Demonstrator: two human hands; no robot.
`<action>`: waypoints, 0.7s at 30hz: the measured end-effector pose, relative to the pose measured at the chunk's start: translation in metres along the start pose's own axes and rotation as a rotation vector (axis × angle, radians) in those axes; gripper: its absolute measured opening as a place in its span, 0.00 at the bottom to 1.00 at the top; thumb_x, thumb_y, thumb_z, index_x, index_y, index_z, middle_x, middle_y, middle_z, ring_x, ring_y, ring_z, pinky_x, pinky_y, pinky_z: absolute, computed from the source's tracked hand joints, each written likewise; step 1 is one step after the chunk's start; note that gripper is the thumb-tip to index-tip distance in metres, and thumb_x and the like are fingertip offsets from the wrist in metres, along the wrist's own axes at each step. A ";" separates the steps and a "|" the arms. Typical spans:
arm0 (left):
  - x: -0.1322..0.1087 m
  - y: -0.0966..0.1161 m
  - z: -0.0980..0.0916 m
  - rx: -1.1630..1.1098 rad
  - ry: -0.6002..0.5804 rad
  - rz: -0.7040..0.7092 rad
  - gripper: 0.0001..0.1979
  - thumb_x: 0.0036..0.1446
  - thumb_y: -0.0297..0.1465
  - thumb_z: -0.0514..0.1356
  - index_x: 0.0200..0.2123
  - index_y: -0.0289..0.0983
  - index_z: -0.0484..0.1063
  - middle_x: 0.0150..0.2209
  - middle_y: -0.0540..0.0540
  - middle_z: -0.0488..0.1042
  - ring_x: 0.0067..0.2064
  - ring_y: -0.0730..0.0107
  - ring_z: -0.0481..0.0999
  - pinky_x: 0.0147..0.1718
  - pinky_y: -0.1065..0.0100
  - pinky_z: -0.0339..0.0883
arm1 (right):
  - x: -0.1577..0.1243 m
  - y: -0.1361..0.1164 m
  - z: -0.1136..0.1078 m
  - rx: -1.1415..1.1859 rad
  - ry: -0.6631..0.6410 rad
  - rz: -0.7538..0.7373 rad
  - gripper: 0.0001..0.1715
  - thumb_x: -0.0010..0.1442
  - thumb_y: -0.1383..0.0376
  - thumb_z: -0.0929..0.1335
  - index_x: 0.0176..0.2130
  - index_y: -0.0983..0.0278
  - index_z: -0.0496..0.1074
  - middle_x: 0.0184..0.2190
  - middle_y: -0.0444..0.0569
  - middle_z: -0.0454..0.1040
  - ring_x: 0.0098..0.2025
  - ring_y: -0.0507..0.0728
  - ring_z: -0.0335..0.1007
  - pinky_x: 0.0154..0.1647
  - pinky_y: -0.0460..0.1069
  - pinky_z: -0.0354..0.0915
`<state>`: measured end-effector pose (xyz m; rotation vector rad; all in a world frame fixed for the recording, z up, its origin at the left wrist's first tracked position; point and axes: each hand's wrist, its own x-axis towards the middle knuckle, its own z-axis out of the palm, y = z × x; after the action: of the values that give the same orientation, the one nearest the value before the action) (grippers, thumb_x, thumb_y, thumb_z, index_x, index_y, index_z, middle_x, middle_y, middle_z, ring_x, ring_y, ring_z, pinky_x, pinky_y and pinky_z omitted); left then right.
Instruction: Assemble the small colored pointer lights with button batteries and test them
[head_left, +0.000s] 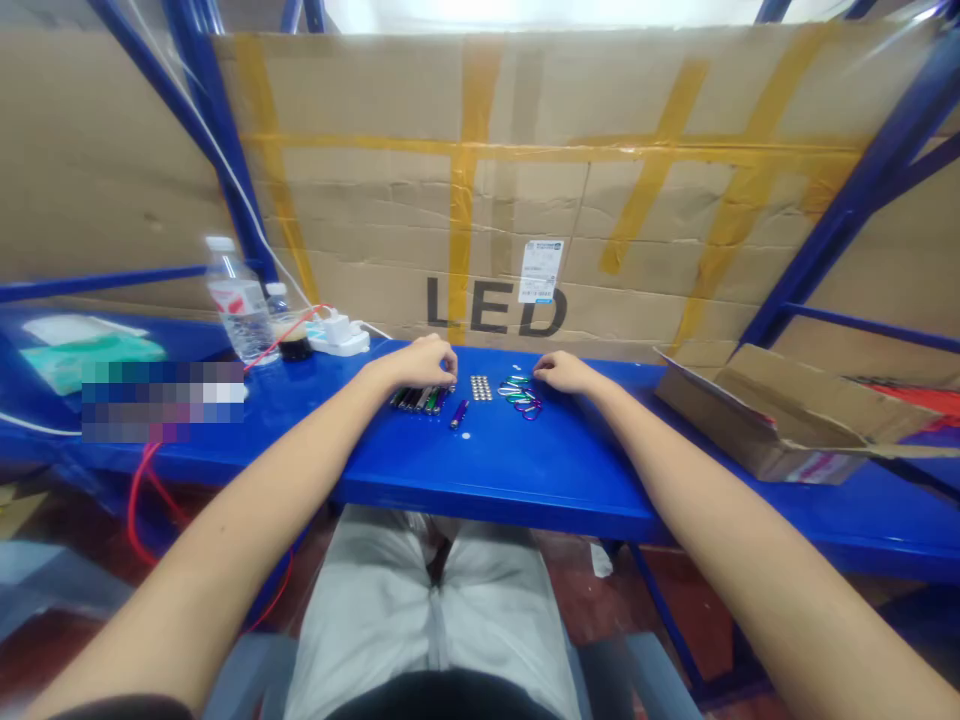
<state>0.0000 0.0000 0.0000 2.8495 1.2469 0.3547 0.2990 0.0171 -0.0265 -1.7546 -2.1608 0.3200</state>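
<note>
Presently, left hand (426, 362): covering slim cylinders (418, 402), mid-frame; grip unclear.
Right hand (562, 371): bordering carabiners (519, 397); grip unclear.
Cylinders: best lifting singly.

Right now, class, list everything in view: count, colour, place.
Table: one, blue, centre
Round discs: many, silver, gridded mid-table
Slim cylinders: several, mixed colours, left of discs
Lone cylinder: one, purple, beside those
Carabiners: several, mixed colours, right of discs
Bottles: two, clear and dark, left rear
Power strip: one, white, right of bottles
Cables: several, red and white, left
Bundle: one, green and white, far left
Open box: one, brown, right
Cardboard panel: one, brown, behind table
Frame posts: several, blue, both sides
Trousers: one pair, grey, below table
Left hand: one, bare, at cylinders
Right hand: one, bare, beside carabiners
</note>
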 end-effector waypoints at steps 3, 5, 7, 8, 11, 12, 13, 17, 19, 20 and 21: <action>0.002 -0.004 0.007 0.005 0.001 -0.025 0.09 0.52 0.36 0.62 0.32 0.40 0.81 0.36 0.43 0.77 0.46 0.58 0.71 0.48 0.62 0.64 | 0.001 0.001 0.001 0.004 -0.006 -0.003 0.12 0.61 0.71 0.68 0.43 0.70 0.80 0.44 0.57 0.81 0.46 0.61 0.77 0.47 0.48 0.68; 0.003 -0.004 0.011 0.008 -0.007 -0.032 0.08 0.51 0.34 0.62 0.31 0.40 0.81 0.36 0.44 0.78 0.45 0.59 0.72 0.47 0.63 0.65 | 0.002 0.003 0.002 0.008 -0.013 -0.004 0.12 0.61 0.70 0.67 0.43 0.70 0.79 0.45 0.57 0.81 0.46 0.61 0.77 0.47 0.49 0.68; 0.005 -0.003 0.014 -0.020 -0.020 -0.016 0.07 0.50 0.32 0.61 0.30 0.40 0.81 0.35 0.45 0.79 0.42 0.61 0.74 0.46 0.65 0.65 | 0.003 0.004 0.002 0.008 -0.017 -0.009 0.13 0.62 0.70 0.67 0.43 0.70 0.79 0.45 0.57 0.81 0.46 0.61 0.77 0.48 0.49 0.67; 0.006 -0.003 0.015 -0.047 -0.029 -0.001 0.07 0.50 0.31 0.61 0.29 0.40 0.80 0.35 0.45 0.80 0.41 0.63 0.74 0.45 0.65 0.66 | 0.004 0.005 0.002 0.006 -0.020 -0.012 0.13 0.62 0.70 0.67 0.43 0.70 0.79 0.46 0.58 0.81 0.47 0.61 0.77 0.48 0.49 0.67; 0.007 0.000 0.013 -0.142 -0.077 0.044 0.07 0.50 0.31 0.61 0.30 0.39 0.81 0.35 0.46 0.81 0.38 0.66 0.76 0.41 0.68 0.66 | 0.004 0.005 0.002 0.000 -0.026 -0.013 0.13 0.63 0.69 0.66 0.43 0.70 0.79 0.46 0.58 0.81 0.47 0.61 0.77 0.48 0.49 0.67; 0.006 0.002 0.012 -0.166 -0.094 0.049 0.08 0.50 0.31 0.61 0.30 0.39 0.81 0.35 0.47 0.81 0.37 0.66 0.77 0.40 0.68 0.66 | 0.004 0.005 0.002 -0.001 -0.027 -0.014 0.13 0.63 0.69 0.66 0.43 0.70 0.79 0.46 0.58 0.81 0.47 0.61 0.77 0.48 0.49 0.67; 0.006 0.002 0.010 -0.183 -0.107 0.047 0.08 0.50 0.32 0.62 0.31 0.39 0.82 0.35 0.47 0.81 0.37 0.66 0.77 0.39 0.68 0.67 | 0.004 0.005 0.002 -0.001 -0.027 -0.015 0.13 0.62 0.69 0.67 0.44 0.70 0.79 0.46 0.58 0.81 0.47 0.61 0.77 0.47 0.49 0.67; 0.003 0.005 0.006 -0.200 -0.122 0.006 0.09 0.51 0.34 0.62 0.33 0.40 0.82 0.36 0.47 0.82 0.37 0.66 0.78 0.39 0.67 0.67 | 0.003 0.004 0.001 -0.006 -0.033 -0.013 0.13 0.62 0.69 0.67 0.44 0.70 0.79 0.45 0.57 0.81 0.46 0.60 0.77 0.46 0.48 0.67; 0.003 0.006 0.004 -0.204 -0.124 0.008 0.09 0.52 0.33 0.61 0.34 0.39 0.81 0.37 0.47 0.82 0.39 0.65 0.78 0.41 0.67 0.68 | 0.002 0.004 0.001 -0.010 -0.037 -0.011 0.13 0.62 0.69 0.66 0.44 0.69 0.79 0.45 0.56 0.81 0.45 0.59 0.77 0.46 0.47 0.67; 0.002 0.007 0.003 -0.210 -0.124 0.018 0.10 0.52 0.32 0.61 0.34 0.39 0.81 0.38 0.47 0.82 0.40 0.65 0.78 0.42 0.66 0.68 | 0.002 0.004 0.001 -0.014 -0.037 -0.012 0.13 0.62 0.69 0.66 0.44 0.69 0.79 0.45 0.56 0.81 0.45 0.59 0.77 0.46 0.47 0.67; 0.001 0.008 0.002 -0.217 -0.122 0.029 0.10 0.52 0.32 0.60 0.35 0.39 0.81 0.39 0.47 0.82 0.41 0.65 0.78 0.43 0.66 0.68 | 0.002 0.003 0.001 -0.020 -0.037 -0.015 0.13 0.63 0.69 0.66 0.44 0.69 0.79 0.45 0.56 0.81 0.46 0.59 0.77 0.46 0.47 0.67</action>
<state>0.0074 -0.0044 -0.0010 2.6648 1.0752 0.2918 0.3014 0.0199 -0.0280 -1.7560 -2.2090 0.3307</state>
